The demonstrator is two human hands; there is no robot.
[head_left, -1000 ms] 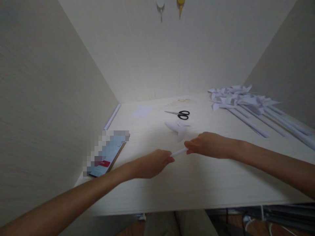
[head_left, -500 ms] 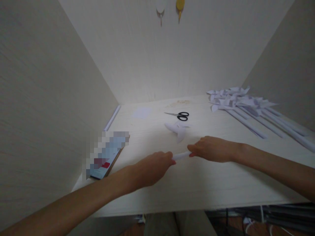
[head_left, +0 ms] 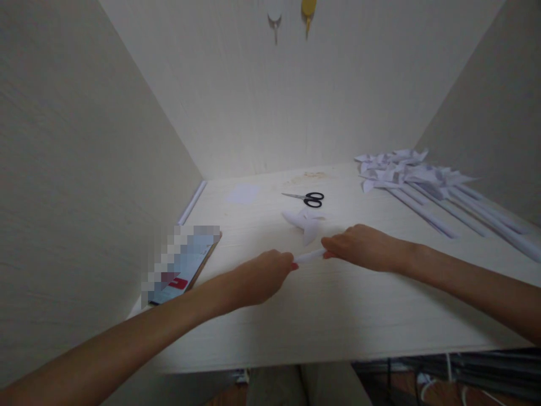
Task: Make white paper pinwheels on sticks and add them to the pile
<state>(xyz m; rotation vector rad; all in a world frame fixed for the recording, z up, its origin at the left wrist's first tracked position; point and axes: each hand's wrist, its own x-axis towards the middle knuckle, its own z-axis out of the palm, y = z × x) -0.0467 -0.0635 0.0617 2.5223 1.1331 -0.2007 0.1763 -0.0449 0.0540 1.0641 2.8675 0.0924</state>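
Observation:
My left hand (head_left: 270, 274) and my right hand (head_left: 359, 246) are both closed on a narrow rolled piece of white paper (head_left: 308, 256), one at each end. Only its short middle stretch shows between my fingers; the ends are hidden. Just beyond it lies a folded paper pinwheel head (head_left: 306, 221) on the white table (head_left: 321, 316). Farther back rest scissors (head_left: 307, 198) with black handles, their blades together and pointing left.
Several paper pinwheels (head_left: 401, 169) on rolled sticks are heaped at the right. A paper square (head_left: 244, 193) lies back left, with a paper roll (head_left: 192, 203) along the left wall. A phone (head_left: 188, 268), partly pixelated, sits near my left forearm. Hooks (head_left: 308, 17) hang on the back wall.
Both hands have moved slightly away from me toward the pinwheel head, carrying the paper roll with them. Their grip looks the same, and the other things stay put.

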